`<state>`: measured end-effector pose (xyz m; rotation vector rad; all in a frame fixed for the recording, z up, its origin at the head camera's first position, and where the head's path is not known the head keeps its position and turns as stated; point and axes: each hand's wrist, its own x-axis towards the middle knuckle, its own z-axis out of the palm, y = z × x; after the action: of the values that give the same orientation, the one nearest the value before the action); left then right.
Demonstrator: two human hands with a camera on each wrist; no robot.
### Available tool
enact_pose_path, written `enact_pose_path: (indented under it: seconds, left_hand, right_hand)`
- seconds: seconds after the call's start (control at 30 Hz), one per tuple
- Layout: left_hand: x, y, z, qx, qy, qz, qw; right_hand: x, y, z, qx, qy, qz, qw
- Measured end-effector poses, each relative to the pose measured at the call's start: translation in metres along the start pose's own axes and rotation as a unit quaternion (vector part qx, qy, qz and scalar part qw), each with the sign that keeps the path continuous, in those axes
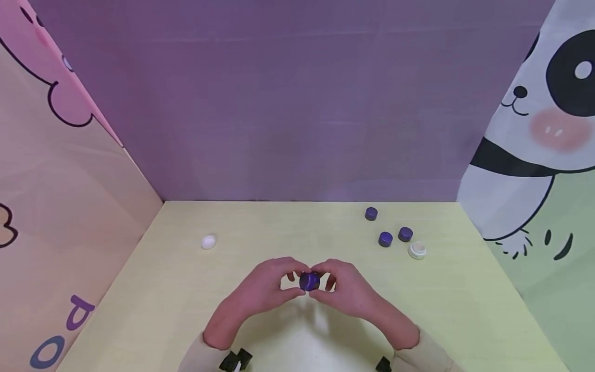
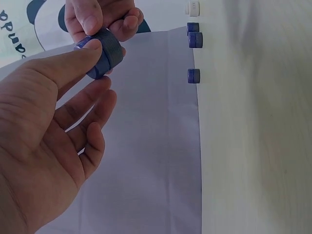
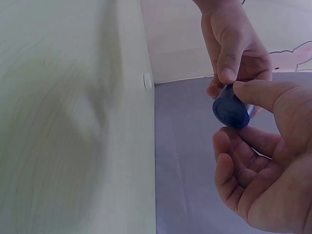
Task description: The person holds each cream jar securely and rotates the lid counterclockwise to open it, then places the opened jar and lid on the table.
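Observation:
Both hands hold one small blue-purple screw-top jar (image 1: 309,281) above the table, in front of the body. My left hand (image 1: 268,284) pinches its left side between thumb and fingertips. From the right, my right hand (image 1: 346,287) pinches the other side the same way. A ridged dark band (image 2: 114,46) runs round the jar's right-hand end in the left wrist view. The right wrist view shows a flat round blue end (image 3: 231,113). The remaining fingers of both hands are loosely bent below the jar.
Three small purple round pieces (image 1: 385,239) stand at the back right of the pale table (image 1: 288,227). Close by them is a white round jar (image 1: 417,250). A white disc-like lid (image 1: 208,241) lies at the left. A purple cloth wall (image 1: 297,113) rises behind the table.

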<state>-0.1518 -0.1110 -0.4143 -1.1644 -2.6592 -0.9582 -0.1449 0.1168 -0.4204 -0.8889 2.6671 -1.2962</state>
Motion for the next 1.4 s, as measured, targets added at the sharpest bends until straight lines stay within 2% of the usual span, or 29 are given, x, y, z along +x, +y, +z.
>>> enact_pose_path:
  seconds: [0.3,0.47,0.6,0.83,0.97,1.23,1.4]
  left_hand:
    - [0.0,-0.001,0.003,-0.01,-0.002,-0.009,0.9999]
    - [-0.001,-0.001,0.003,-0.017,0.003,-0.025,0.9995]
    - [0.0,0.0,0.003,0.017,0.012,-0.044,0.9988]
    - [-0.001,-0.001,0.006,0.073,0.028,-0.062,0.995]
    - [-0.001,-0.002,0.006,0.086,0.055,-0.037,0.9941]
    - [-0.002,-0.005,0.01,0.063,0.094,0.056,0.992]
    - [-0.002,-0.004,0.012,0.073,0.104,0.071,0.9894]
  right_hand:
    - [0.003,0.003,-0.003,-0.029,-0.01,-0.026,0.999]
    - [0.003,0.003,0.0,-0.043,0.014,-0.029,0.999]
    - [0.003,0.002,0.001,-0.047,0.039,-0.03,0.998]
    - [0.004,0.006,0.004,-0.048,0.052,-0.024,0.997]
    - [0.004,0.008,0.004,-0.033,0.06,-0.03,0.997]
    - [0.005,0.012,0.004,-0.016,0.05,-0.022,0.998]
    - [0.005,0.013,0.006,-0.001,0.044,-0.02,0.999]
